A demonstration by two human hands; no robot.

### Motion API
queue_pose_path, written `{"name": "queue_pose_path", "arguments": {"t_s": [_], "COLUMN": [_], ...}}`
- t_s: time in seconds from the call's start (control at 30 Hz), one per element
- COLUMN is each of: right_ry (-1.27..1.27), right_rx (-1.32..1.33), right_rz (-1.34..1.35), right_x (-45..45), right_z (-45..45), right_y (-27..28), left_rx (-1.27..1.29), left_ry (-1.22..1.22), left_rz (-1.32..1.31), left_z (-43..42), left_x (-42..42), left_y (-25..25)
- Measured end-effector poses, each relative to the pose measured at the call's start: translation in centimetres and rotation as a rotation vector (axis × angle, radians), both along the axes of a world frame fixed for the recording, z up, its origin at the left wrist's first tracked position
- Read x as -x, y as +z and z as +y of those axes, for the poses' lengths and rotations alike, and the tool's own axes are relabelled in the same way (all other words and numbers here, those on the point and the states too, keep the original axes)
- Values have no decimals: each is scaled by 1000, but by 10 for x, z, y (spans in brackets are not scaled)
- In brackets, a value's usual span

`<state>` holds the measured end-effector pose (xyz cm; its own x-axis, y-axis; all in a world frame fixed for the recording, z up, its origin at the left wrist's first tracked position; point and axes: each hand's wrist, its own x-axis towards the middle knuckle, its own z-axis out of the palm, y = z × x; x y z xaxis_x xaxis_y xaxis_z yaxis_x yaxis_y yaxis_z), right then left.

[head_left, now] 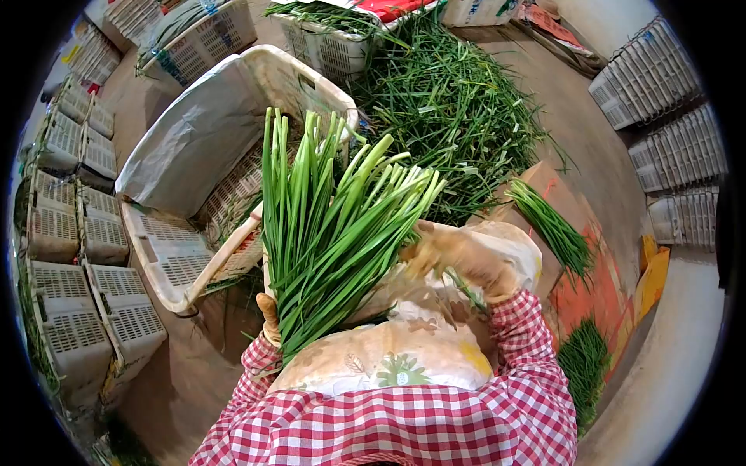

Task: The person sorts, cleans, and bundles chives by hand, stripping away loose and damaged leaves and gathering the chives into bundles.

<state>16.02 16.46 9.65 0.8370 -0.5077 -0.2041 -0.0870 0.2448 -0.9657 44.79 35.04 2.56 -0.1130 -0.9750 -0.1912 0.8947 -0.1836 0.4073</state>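
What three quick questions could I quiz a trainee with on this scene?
1. True or false: the left hand holds the large green bundle.
2. Where does the big heap of loose greens lie?
a) on the person's lap
b) on the floor
c) inside the crate with the sheet lining
3. Fill in the blank: of the two hands, the ____ one is blurred.

Key: 1 true; 2 b; 3 right.

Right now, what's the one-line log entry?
left hand: against large green bundle | right hand: blurred, grip unclear | open crate: ahead-left | green pile: beyond bundle
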Motion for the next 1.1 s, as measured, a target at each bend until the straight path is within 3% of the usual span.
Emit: {"name": "queue_pose_path", "arguments": {"t_s": [0.07, 0.1, 0.17, 0.2, 0.3, 0.37, 0.4, 0.47, 0.5, 0.57, 0.67, 0.73, 0.77, 0.83, 0.87, 0.9, 0.97, 1.0, 1.03, 1.1], "right_ry": [-336, -523, -516, -492, -543, -615, -771, -744, -1053, -1591, -1511, -827, -446, -40, -39, 14, 23, -48, -86, -136], "right_rx": [-252, -137, 22, -259, -140, 113, 80, 874, 603, 453, 278, 314, 117, 76, -151, -73, -32, -196, -184, -144], "right_rz": [-174, -66, 19, -10, 33, -45, -26, -129, -147, -270, -358, -74, 100, 133, 32, 154, 146, -33, -44, 32], "right_x": [6, 1, -2, -3, 0, 14, 23, 62, 73, 102, 146, 92, 70, 3, -21, -47, -55, -73, -79, -85], "right_z": [-15, -19, -31, -36, -37, -55, -73, -113, -129, -170, -207, -132, -124, -56, -30, -6, 11, 22, 23, 22], "right_y": [7, 16, 14, 16, 34, 45, 59, 73, 90, 105, 50, 33, 19, 0, -11, 17, -3, 12, 5, 10], "left_rx": [0, 0, 3, 3, -1, 0, 1, -3, 0, 1, 5, 21, 26, 30, 29, 29, 28, 31, -109, -11], "left_ry": [2, 0, -2, 2, 20, 35, 44, 57, 64, 85, 122, 173, 187, 193, 175, 158, 138, 155, -5, 63], "left_rz": [-26, -31, -44, -48, -56, -58, -62, -59, -64, -61, -46, -33, -46, -100, -142, -184, -417, -584, -455, -650], "left_z": [4, 5, 7, 7, 10, 11, 12, 12, 13, 14, 11, 5, 0, -10, -17, -26, -50, -63, -75, -91], "left_x": [-3, -5, -8, -8, -10, -12, -12, -13, -13, -14, -9, -2, 1, 6, 5, 5, 9, 13, 20, 44], "left_y": [-6, -9, -13, -13, -16, -17, -18, -17, -17, -17, -17, -12, -9, 4, 12, 20, 36, 43, 80, 65]}}
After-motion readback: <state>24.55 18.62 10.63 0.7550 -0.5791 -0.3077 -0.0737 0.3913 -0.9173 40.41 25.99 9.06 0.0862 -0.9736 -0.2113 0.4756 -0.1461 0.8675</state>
